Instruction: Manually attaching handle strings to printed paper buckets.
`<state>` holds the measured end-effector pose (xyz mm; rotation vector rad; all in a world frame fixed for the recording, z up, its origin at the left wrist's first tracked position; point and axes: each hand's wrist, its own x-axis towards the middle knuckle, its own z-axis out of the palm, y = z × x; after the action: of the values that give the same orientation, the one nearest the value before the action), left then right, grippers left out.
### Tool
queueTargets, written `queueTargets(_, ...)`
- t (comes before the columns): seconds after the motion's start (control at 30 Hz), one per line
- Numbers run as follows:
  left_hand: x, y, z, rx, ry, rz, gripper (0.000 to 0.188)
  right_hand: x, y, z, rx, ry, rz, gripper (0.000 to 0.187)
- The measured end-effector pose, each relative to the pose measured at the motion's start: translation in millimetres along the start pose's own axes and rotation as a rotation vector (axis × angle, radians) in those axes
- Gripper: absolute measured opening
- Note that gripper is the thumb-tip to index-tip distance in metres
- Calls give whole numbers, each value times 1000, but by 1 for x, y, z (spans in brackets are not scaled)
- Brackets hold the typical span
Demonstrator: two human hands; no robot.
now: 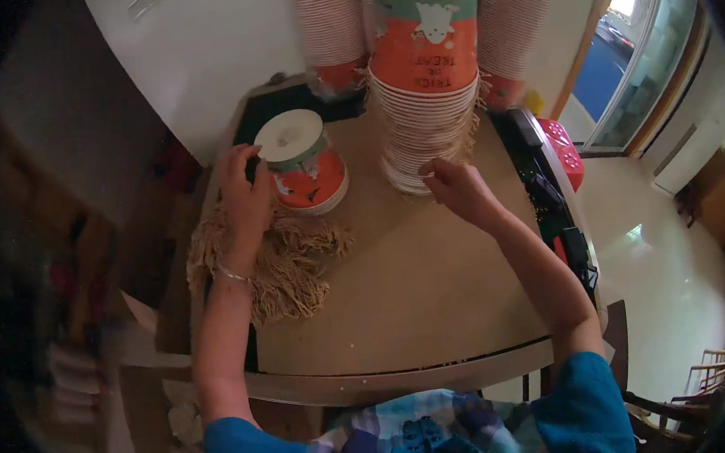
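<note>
A short stack of orange and green paper buckets (311, 179) stands upside down at the left of the table. My left hand (245, 193) is at its left side, with fingers curved and apart close to the rim of its white base; whether they touch it is hard to tell. To the right rises a tall nested stack of similar buckets (425, 43), also bottom up. Close to the lower rims of that stack is my right hand (464, 191), its fingers curled together; anything in them is hidden. Tan twisted cords (289, 270) lie in a heap below my left hand.
Wrapped stacks of buckets (330, 25) line the table's far side. Along the right edge sit dark objects (573, 252), with a red plastic stool (563, 153) beyond. The tan tabletop (402, 300) has a raised front edge. More cord strands hang beside the tall stack.
</note>
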<state>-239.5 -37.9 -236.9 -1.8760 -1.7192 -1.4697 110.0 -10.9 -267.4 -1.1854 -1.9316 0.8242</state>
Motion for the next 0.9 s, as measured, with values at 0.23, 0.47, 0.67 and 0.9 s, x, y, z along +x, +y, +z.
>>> queueTargets(0.23, 27, -15, 15, -68, -179, -126, 60, -45, 9, 18, -48, -298, -22, 11)
queueTargets(0.47, 50, -37, 40, 71, -453, -31, 109, -72, 25, 66, 32, -385, -65, 12)
queueTargets(0.67, 71, -39, 60, 294, -602, -26, 123, -48, 31, 89, -152, -256, -108, 16)
queueTargets(0.9, 66, -32, 62, 236, -528, 48, 115, -14, 48, 138, -464, -38, -363, 47)
